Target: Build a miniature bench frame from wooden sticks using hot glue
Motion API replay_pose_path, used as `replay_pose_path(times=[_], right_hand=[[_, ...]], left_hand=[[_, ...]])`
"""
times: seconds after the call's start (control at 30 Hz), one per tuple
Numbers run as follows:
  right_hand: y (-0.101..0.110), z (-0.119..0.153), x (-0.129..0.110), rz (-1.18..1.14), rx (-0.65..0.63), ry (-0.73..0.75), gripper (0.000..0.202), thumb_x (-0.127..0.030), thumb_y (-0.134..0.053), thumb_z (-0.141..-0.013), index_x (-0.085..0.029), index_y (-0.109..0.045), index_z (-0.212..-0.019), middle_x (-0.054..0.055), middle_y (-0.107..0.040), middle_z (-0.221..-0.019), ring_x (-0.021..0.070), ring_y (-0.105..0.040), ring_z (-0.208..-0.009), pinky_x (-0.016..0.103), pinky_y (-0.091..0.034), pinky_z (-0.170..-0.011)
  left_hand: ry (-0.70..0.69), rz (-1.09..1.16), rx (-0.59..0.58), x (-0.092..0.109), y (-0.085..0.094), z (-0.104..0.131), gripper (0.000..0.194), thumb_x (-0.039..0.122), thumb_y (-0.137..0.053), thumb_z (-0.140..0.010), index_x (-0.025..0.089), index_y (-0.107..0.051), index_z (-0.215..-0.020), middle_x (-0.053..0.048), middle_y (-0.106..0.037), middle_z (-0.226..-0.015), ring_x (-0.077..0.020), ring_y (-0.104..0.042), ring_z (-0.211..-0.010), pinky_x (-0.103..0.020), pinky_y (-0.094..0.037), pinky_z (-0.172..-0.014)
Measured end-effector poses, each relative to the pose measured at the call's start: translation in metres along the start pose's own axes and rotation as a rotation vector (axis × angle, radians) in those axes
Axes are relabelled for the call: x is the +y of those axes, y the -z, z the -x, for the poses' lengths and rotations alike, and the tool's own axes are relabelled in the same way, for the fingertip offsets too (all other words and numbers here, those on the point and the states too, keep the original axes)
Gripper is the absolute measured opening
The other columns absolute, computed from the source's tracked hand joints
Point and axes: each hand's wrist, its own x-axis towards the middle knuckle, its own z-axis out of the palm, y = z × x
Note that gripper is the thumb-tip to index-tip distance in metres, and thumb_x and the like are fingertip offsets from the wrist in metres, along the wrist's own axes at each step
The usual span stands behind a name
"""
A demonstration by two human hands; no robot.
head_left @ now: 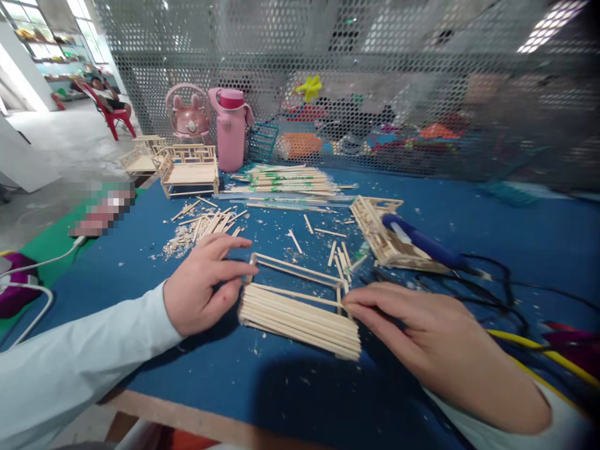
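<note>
A small bench-like model of pale wooden sticks [300, 319] lies on the blue table before me, its slatted seat toward me and a thin open frame behind it. My left hand [209, 284] is at the model's left end, fingers apart, with fingertips at or close to the left post. At the other end, my right hand [422, 337] has thumb and forefinger pinched on the right corner of the frame. Several short cut sticks [342, 259] lie just behind that corner. Whether a loose piece is between the right fingertips is hidden.
Finished stick models [190, 172] stand at the back left, near a pink bottle [231, 134]. Bundled sticks [290, 181] lie behind scraps and offcuts [206, 228]. A blue-handled corded tool [424, 240] rests on another stick model [375, 234]. Cables [506, 281] run right; perforated metal screen [422, 81] behind.
</note>
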Motion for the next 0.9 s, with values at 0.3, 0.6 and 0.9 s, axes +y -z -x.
replay_pose_path(times=[0.3, 0.6, 0.9], right_hand=[[0.002, 0.001, -0.002, -0.032, -0.113, 0.014, 0.023, -0.02, -0.04, -0.085, -0.018, -0.062, -0.078, 0.002, -0.066, -0.072, 0.0136, -0.058, -0.066, 0.026, -0.041, -0.062], [0.02, 0.007, 0.003, -0.024, -0.021, -0.089, 0.02, -0.021, -0.043, -0.082, -0.018, -0.062, -0.087, 0.003, -0.064, -0.07, 0.0138, -0.057, -0.065, 0.026, -0.04, -0.063], [0.013, 0.006, -0.011, -0.016, -0.386, -0.191, 0.059, -0.056, -0.067, -0.055, -0.021, -0.053, -0.101, -0.001, -0.057, -0.066, 0.0155, -0.051, -0.06, 0.024, -0.035, -0.052]], left_hand=[[-0.118, -0.126, -0.073, 0.005, -0.011, 0.007, 0.025, 0.024, -0.046, -0.08, 0.022, -0.065, -0.097, -0.007, -0.046, -0.129, -0.0263, -0.033, -0.122, -0.047, -0.029, -0.1], [-0.097, -0.082, -0.086, 0.007, -0.011, 0.007, 0.026, 0.022, -0.044, -0.08, 0.021, -0.064, -0.097, -0.008, -0.046, -0.128, -0.0259, -0.034, -0.122, -0.045, -0.031, -0.099], [-0.068, -0.046, -0.114, 0.009, -0.012, 0.006, 0.025, 0.022, -0.044, -0.08, 0.022, -0.063, -0.096, -0.006, -0.047, -0.128, -0.0252, -0.033, -0.123, -0.044, -0.029, -0.101]])
